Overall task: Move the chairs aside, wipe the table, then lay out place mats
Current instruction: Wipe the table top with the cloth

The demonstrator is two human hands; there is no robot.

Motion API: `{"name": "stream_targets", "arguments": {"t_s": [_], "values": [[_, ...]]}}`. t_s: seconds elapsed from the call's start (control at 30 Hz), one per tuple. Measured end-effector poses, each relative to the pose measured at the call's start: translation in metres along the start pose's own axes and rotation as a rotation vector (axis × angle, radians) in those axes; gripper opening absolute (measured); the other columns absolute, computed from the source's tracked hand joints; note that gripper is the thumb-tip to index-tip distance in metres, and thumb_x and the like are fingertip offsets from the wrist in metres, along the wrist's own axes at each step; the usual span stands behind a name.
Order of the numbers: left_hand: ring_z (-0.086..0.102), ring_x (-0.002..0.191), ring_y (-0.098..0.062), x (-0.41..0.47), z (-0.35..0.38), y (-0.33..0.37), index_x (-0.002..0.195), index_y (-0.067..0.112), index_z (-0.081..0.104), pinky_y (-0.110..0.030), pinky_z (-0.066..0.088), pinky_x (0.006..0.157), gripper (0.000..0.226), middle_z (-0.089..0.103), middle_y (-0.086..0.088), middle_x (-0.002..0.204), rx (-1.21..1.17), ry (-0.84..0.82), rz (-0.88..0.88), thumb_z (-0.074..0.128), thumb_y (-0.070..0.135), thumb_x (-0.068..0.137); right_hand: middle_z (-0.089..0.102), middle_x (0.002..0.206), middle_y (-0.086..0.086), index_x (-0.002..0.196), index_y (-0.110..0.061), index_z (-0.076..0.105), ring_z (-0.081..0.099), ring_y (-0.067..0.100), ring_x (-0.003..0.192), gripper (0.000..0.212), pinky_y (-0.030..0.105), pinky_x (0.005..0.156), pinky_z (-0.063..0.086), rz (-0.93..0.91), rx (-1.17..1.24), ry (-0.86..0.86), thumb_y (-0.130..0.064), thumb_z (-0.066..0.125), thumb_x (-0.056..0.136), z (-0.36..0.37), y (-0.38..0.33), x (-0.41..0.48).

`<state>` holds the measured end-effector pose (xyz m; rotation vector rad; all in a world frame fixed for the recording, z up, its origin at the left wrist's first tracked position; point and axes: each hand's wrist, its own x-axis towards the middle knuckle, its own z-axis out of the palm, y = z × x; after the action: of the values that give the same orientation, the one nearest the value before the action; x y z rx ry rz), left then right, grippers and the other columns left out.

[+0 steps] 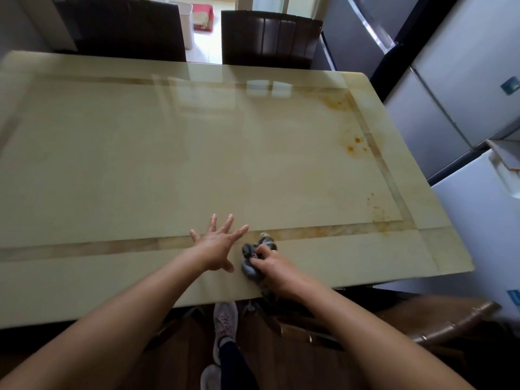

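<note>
A long cream marble table (140, 150) with a tan inlaid border fills the view. Orange stains (354, 143) mark its right end. My right hand (274, 270) is closed on a bunched grey cloth (253, 257) near the front edge of the table. My left hand (218, 243) lies flat on the table just left of the cloth, fingers spread, holding nothing. Two dark brown chairs stand at the far side, one at the back left (126, 26) and one at the back middle (270, 38).
A grey refrigerator (439, 94) and a white appliance (478, 226) stand close to the table's right end. A brown wooden chair (439, 319) is at the near right below the table edge. My shoes (225, 325) are on the wood floor.
</note>
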<state>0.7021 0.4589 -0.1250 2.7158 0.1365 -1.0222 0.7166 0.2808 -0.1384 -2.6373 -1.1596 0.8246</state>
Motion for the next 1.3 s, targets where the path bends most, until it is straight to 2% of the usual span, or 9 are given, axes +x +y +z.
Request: {"name": "stream_targets", "arguments": {"t_s": [0.13,0.27,0.37,0.53,0.7,0.83,1.0,1.17,1.3], "values": [[-0.024,0.143,-0.034,-0.012,0.015,0.008,0.146,0.050,-0.005,-0.076,0.007,0.102,0.106,-0.025,0.007,0.157,0.008,-0.037,0.030,0.074,0.034,0.077,0.033,0.138,0.005,0.128,-0.020,0.049,0.044,0.028,0.118,0.051,0.032,0.098,0.042,0.052,-0.050,-0.048,-0.013,0.062,0.080,-0.012,0.040,-0.034],[-0.025,0.142,-0.034,-0.017,0.029,0.008,0.146,0.050,-0.003,-0.077,0.010,0.102,0.105,-0.027,0.008,0.156,-0.006,-0.045,0.022,0.075,0.034,0.076,0.029,0.141,0.004,0.139,-0.025,0.040,0.047,0.028,0.119,0.068,0.032,0.098,0.042,0.251,-0.100,-0.050,-0.007,0.066,0.078,-0.019,0.083,-0.072],[-0.026,0.142,-0.034,-0.018,0.032,0.009,0.146,0.050,-0.002,-0.077,0.010,0.102,0.106,-0.029,0.008,0.155,-0.001,-0.038,0.012,0.075,0.033,0.076,0.029,0.140,0.005,0.140,-0.022,0.038,0.047,0.028,0.118,0.068,0.032,0.096,0.041,0.332,-0.094,-0.030,-0.007,0.064,0.079,-0.018,0.091,-0.081],[-0.026,0.142,-0.034,-0.019,0.030,0.009,0.146,0.050,-0.002,-0.077,0.010,0.101,0.106,-0.028,0.008,0.155,-0.008,-0.041,0.010,0.075,0.030,0.077,0.030,0.139,0.006,0.128,-0.016,0.050,0.044,0.027,0.123,0.057,0.029,0.102,0.039,0.258,0.050,-0.029,-0.010,0.069,0.075,-0.010,0.055,-0.053],[-0.025,0.143,-0.034,-0.019,0.030,0.011,0.146,0.052,0.000,-0.076,0.010,0.103,0.103,-0.026,0.007,0.156,-0.008,-0.043,-0.003,0.075,0.030,0.078,0.020,0.147,0.011,0.136,-0.008,0.035,0.040,0.033,0.127,0.069,0.036,0.104,0.039,0.104,0.065,-0.089,-0.013,0.071,0.077,0.000,-0.013,-0.015],[-0.024,0.143,-0.033,-0.019,0.029,0.012,0.146,0.052,0.000,-0.075,0.013,0.104,0.102,-0.025,0.007,0.156,0.003,-0.044,-0.019,0.074,0.032,0.078,0.024,0.142,0.012,0.131,-0.008,0.038,0.042,0.033,0.123,0.065,0.038,0.098,0.042,0.076,0.067,-0.100,-0.013,0.073,0.076,0.001,-0.019,-0.010],[-0.022,0.144,-0.034,-0.016,0.022,0.030,0.146,0.050,-0.002,-0.073,0.011,0.105,0.099,-0.024,0.006,0.157,0.003,-0.008,-0.021,0.071,0.034,0.081,0.032,0.133,0.006,0.130,-0.015,0.041,0.047,0.029,0.116,0.066,0.038,0.095,0.044,0.107,0.071,-0.090,-0.007,0.073,0.074,-0.007,0.023,-0.029],[-0.022,0.144,-0.032,0.001,0.008,0.075,0.146,0.049,-0.002,-0.072,0.008,0.105,0.099,-0.023,0.006,0.157,-0.051,0.024,0.021,0.071,0.034,0.081,0.034,0.127,0.007,0.119,-0.017,0.043,0.050,0.029,0.109,0.059,0.032,0.085,0.044,0.262,0.067,-0.104,-0.006,0.074,0.070,-0.027,0.107,-0.065],[-0.021,0.144,-0.032,0.017,0.000,0.108,0.146,0.049,-0.002,-0.073,0.009,0.105,0.098,-0.022,0.007,0.158,-0.059,0.017,0.008,0.070,0.035,0.082,0.034,0.118,0.003,0.107,-0.021,0.045,0.052,0.028,0.105,0.051,0.031,0.083,0.046,0.383,0.068,-0.114,-0.007,0.073,0.067,-0.042,0.174,-0.093]]}}
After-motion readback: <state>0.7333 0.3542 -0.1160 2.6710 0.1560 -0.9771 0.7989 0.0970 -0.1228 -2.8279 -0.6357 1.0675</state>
